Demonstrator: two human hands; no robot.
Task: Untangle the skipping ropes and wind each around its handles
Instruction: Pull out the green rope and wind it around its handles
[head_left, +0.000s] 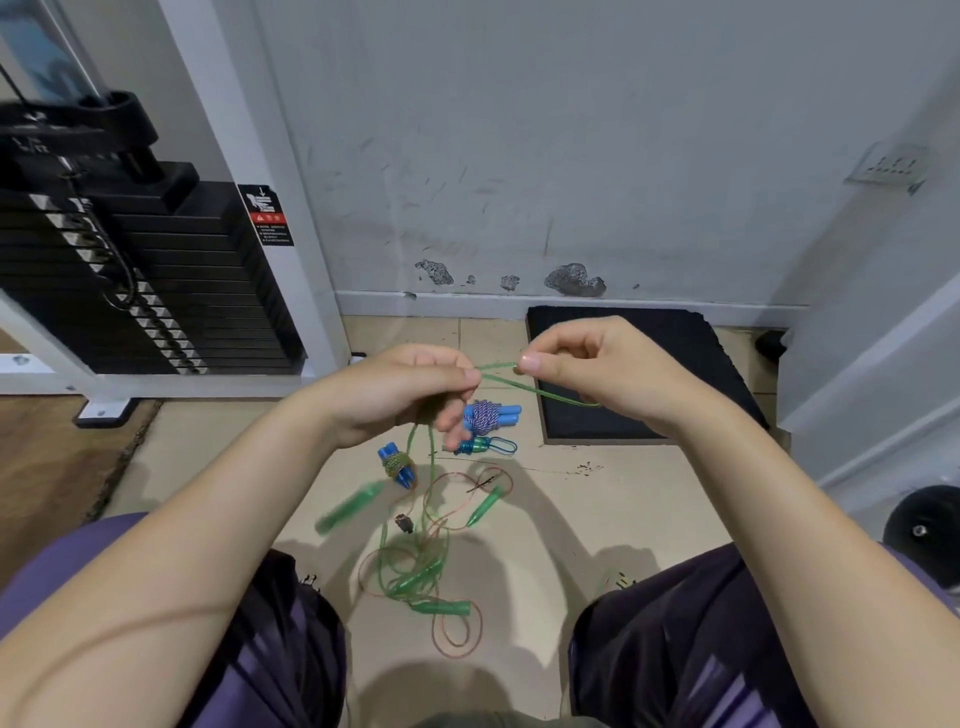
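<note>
The left hand (410, 387) and the right hand (587, 364) both pinch one green rope (524, 387). Three wound ropes (488, 415) lie on the floor (597, 509). The warning label (267, 215) is unreadable.

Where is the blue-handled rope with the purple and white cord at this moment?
In the head view, the wound purple and white rope lies on the tiled floor near the middle, just below the hands, beside the left edge of the black mat.
</note>
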